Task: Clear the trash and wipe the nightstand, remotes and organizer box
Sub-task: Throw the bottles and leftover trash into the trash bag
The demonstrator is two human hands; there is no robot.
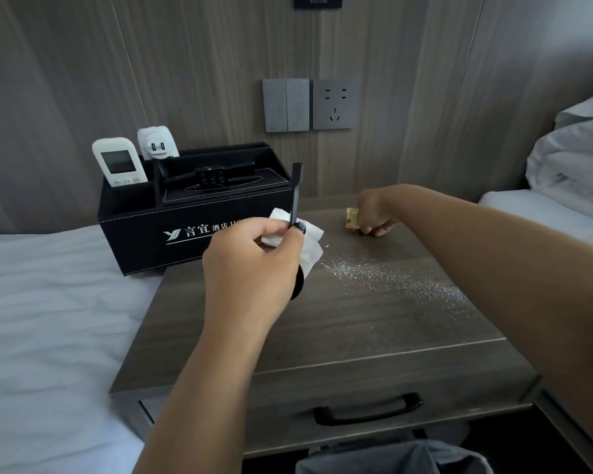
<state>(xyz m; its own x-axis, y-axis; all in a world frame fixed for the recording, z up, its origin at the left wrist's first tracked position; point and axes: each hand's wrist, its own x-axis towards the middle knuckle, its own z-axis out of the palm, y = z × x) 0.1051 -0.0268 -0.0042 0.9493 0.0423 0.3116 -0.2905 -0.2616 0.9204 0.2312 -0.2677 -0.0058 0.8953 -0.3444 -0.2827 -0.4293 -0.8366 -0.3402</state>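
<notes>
Risk first: spilled glittery granules (pixel 396 280) strewn across the nightstand surface (pixel 322 323), just beside and below the right forearm, likely to smear or scatter onto the bed if a sleeve or wrist drags through while reaching. Second risk: an overloaded left grip (pixel 254 254), fingers curled round a crumpled white tissue (pixel 310 246) plus a thin black stick-like item (pixel 295 196) and a round black piece beneath the palm, so any loosening could drop one back onto the surface or onto the white sheet to its left. Right grip (pixel 374 217) curled down over a small gold candy wrapper (pixel 352 218), fingertips touching or pinching its right end; full hold not certain from this angle, so a slip possible on lift. Wrapper lying on the surface at the right grip's left edge, well apart from the left grip. Black leather organizer box (pixel 144 230) just behind and left of the left grip, holding a white AC remote (pixel 119 162), a white charger plug (pixel 158 142) and a black remote (pixel 209 174) across its tissue slot; none wiped yet, by the look of it. Lined trash bin (pixel 394 456) below the drawer handle (pixel 367 408), near both forearms, a short drop for everything held.
</notes>
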